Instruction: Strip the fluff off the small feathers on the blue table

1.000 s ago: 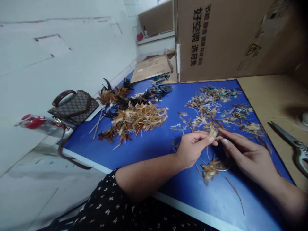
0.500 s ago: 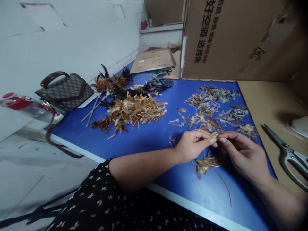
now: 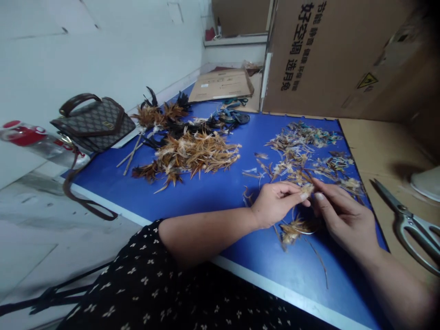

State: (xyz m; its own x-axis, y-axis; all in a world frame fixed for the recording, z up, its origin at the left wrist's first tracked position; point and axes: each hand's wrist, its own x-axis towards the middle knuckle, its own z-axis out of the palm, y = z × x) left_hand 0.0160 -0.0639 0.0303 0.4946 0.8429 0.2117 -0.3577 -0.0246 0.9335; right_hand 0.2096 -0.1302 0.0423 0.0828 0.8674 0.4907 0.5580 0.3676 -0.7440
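Over the right part of the blue table, my left hand (image 3: 275, 205) pinches a small pale brown feather tuft (image 3: 305, 190) between thumb and fingers. Just to its right, my right hand (image 3: 347, 215) has its thumb and fingertips closed close to the tuft; what they hold, if anything, is too small to make out. Below my hands lies a small bunch of brown feathers (image 3: 294, 229), partly shaded. Beyond them spreads a loose heap of feather scraps (image 3: 292, 144). A larger pile of golden-brown feathers (image 3: 195, 153) lies to the left.
Scissors (image 3: 407, 220) lie on cardboard at the right, near a white round object (image 3: 426, 183). Dark feathers (image 3: 178, 107) and two sticks (image 3: 132, 156) sit at the far left. A handbag (image 3: 96, 123) and a bottle (image 3: 41, 142) stand by the wall. A large carton (image 3: 330, 59) closes the back.
My right fingertips have parted slightly from the left ones, and more of the tuft shows in my left hand. The view has shifted a little.
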